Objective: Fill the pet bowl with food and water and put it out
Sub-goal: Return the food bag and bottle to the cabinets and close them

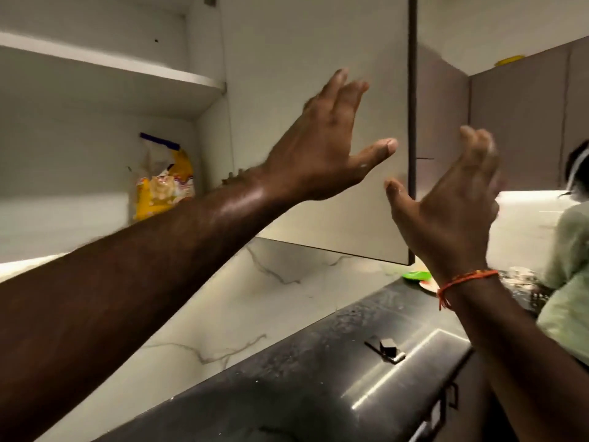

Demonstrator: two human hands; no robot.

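Both hands are hanging empty: my left hand is spreading its fingers against the open cupboard door, my right hand is hovering loosely beside its edge. Far left, a yellow food bag is sitting on the cupboard shelf. I am seeing no pet bowl, so filling and putting out are likely still ahead.

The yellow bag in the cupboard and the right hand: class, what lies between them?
In the head view, the left hand and forearm, plus the open cupboard door, lie between the yellow bag and the right hand.
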